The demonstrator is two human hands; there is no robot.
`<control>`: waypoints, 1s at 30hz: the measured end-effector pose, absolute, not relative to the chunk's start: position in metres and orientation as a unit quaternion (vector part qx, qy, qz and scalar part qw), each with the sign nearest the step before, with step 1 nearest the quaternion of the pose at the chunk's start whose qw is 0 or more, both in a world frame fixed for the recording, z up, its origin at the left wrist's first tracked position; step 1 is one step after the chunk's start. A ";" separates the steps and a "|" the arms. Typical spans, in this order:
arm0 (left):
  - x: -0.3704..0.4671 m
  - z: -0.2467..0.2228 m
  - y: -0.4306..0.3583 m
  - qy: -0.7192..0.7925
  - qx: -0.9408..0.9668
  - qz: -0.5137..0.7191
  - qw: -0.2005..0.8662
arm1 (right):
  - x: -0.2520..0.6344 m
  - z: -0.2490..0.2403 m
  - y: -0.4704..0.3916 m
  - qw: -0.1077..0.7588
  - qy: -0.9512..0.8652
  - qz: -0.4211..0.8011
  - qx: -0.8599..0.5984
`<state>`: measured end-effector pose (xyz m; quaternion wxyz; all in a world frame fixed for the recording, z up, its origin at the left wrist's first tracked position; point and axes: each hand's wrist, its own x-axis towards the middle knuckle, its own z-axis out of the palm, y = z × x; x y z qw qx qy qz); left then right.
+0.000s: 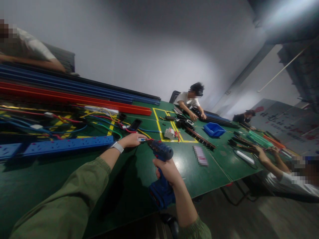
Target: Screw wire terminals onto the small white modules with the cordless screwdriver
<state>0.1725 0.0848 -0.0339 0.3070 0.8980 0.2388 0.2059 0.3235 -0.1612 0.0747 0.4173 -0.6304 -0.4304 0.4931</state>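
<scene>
My right hand [168, 169] is wrapped round the handle of a blue cordless drill [161, 151], whose nose points left. Just left of the drill's tip, my left hand [131, 140] pinches a small white and blue part [142, 140]. The tip is at or very close to this part; whether they touch is too small to tell. Behind my left hand lie a black phone-like device [135, 125] and loose coloured wires [109, 127]. A long blue socket strip [69, 145] lies to the left of my left wrist.
Red trunking [99, 103] and blue lengths [74, 85] lie at the back left of the green table [139, 199]. A blue bin [213, 129] and a grey-white part [169, 133] stand right of centre. Several people work around the table.
</scene>
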 end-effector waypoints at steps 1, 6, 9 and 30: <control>0.173 -0.035 0.086 0.237 0.898 0.204 0.308 | 0.324 0.074 -0.161 0.416 -0.428 0.494 -0.632; 0.173 -0.038 0.089 0.225 0.898 0.203 0.318 | 0.324 0.070 -0.159 0.409 -0.422 0.495 -0.640; 0.174 -0.039 0.089 0.228 0.898 0.207 0.315 | 0.324 0.070 -0.159 0.420 -0.425 0.492 -0.633; 0.173 -0.036 0.086 0.237 0.900 0.206 0.303 | 0.323 0.073 -0.160 0.401 -0.414 0.491 -0.653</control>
